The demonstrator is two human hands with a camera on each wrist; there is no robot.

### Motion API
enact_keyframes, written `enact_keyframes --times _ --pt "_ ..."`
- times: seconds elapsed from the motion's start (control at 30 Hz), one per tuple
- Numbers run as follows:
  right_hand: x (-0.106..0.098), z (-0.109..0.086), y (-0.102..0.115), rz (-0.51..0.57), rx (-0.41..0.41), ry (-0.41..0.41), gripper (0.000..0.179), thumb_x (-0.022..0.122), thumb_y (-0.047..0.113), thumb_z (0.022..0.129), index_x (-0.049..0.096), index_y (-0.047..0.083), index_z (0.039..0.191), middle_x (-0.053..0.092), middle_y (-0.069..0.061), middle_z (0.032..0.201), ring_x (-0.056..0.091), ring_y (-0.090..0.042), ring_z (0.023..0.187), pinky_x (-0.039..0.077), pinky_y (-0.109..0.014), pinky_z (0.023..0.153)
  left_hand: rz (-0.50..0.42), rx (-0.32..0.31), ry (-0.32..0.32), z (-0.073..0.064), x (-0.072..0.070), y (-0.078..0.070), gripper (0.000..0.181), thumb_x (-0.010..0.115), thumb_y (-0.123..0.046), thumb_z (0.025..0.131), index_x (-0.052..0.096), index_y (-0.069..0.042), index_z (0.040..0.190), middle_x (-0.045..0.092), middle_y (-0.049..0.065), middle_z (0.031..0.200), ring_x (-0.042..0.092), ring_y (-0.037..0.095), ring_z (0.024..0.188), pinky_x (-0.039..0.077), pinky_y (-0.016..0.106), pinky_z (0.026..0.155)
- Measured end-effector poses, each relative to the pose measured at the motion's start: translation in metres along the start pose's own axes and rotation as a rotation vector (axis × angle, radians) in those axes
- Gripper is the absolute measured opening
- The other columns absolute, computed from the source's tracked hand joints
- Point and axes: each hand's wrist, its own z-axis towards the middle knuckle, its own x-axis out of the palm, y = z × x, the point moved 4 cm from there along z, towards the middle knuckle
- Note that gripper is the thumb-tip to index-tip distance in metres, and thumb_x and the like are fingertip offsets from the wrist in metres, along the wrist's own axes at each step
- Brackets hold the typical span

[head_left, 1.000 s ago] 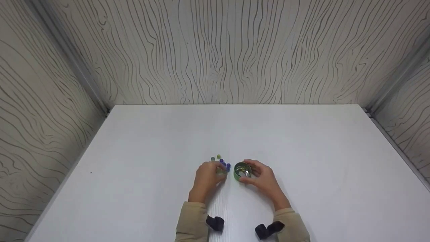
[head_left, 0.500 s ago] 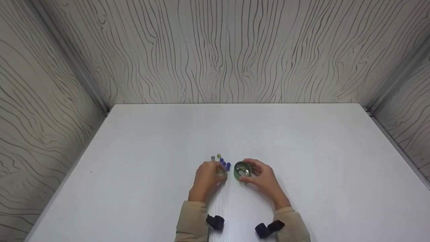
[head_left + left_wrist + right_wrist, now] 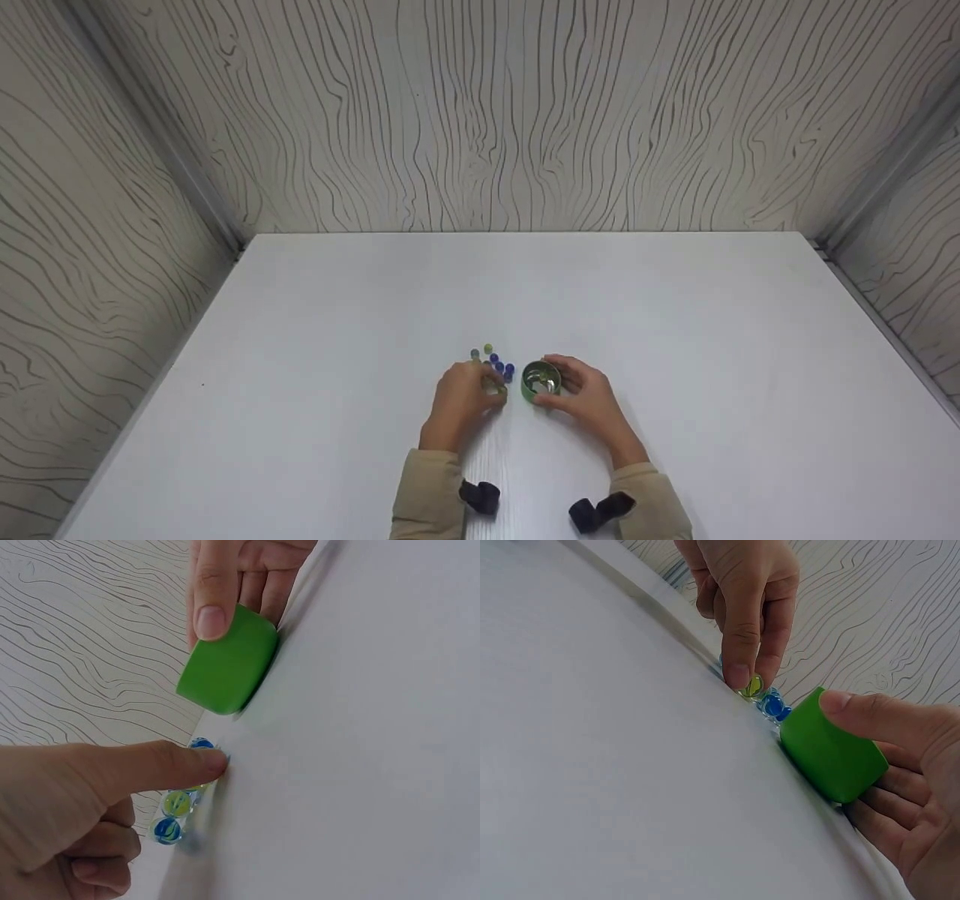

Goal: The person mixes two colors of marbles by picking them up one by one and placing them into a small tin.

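Note:
My left hand (image 3: 459, 396) is bent over a small cluster of glass marbles, thumb and index finger closing around a clear marble with a yellow-green swirl (image 3: 753, 687). The thumb covers part of the cluster in the left wrist view, where another yellow marble (image 3: 176, 803) and a blue marble (image 3: 166, 830) show below it. Just to the right, my right hand (image 3: 591, 401) holds a small green cup (image 3: 229, 667) from its outer side, thumb on the near wall and fingers behind. The cup stands upright on the table, its shiny inside facing up.
Several blue marbles (image 3: 499, 367) lie between my left fingers and the cup. A yellow-green marble (image 3: 488, 349) and a pale one (image 3: 475, 353) sit just beyond. The white table (image 3: 337, 315) reaches back to a wood-patterned wall (image 3: 480, 120).

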Motion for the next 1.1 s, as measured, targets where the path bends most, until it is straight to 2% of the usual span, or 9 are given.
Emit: enact_keyframes --times 0.27,0.5,0.87,1.1 --pt "-0.0009 -0.0011 0.0029 -0.015 -0.014 0.001 0.064 0.084 0.014 0.071 0.057 -0.001 0.128 0.060 -0.023 0.132 0.056 -0.036 0.126 0.044 -0.037 0.105 -0.001 -0.002 0.000 -0.0004 0.0007 0.0006 0.014 0.078 -0.014 0.075 0.077 -0.013 0.088 0.075 0.006 0.098 0.069 0.025 0.100 0.053 0.039 0.090" --pt "0.0001 -0.0004 0.0000 0.004 -0.019 0.020 0.064 0.083 0.015 0.072 0.056 0.000 0.128 0.060 -0.023 0.131 0.055 -0.036 0.127 0.045 -0.036 0.105 -0.050 0.015 -0.007 0.0003 -0.0003 0.0025 0.012 0.074 -0.012 0.077 0.077 -0.011 0.088 0.076 0.006 0.091 0.069 0.022 0.089 0.054 0.037 0.081" --pt "-0.0001 -0.0003 -0.0003 -0.014 -0.022 0.016 0.064 0.083 0.016 0.072 0.057 0.000 0.128 0.060 -0.023 0.132 0.055 -0.036 0.127 0.044 -0.037 0.105 -0.029 0.026 -0.012 -0.0006 -0.0017 0.0014 0.013 0.075 -0.013 0.076 0.077 -0.010 0.089 0.076 0.006 0.092 0.069 0.023 0.090 0.054 0.037 0.083" --pt "-0.0007 -0.0030 0.0034 -0.043 -0.113 -0.005 0.063 0.085 0.019 0.069 0.060 -0.001 0.123 0.063 -0.024 0.126 0.060 -0.035 0.120 0.050 -0.031 0.098 -0.029 0.036 -0.023 -0.0011 -0.0037 -0.0001 0.013 0.075 -0.012 0.077 0.076 -0.010 0.090 0.075 0.007 0.090 0.066 0.018 0.080 0.053 0.032 0.073"
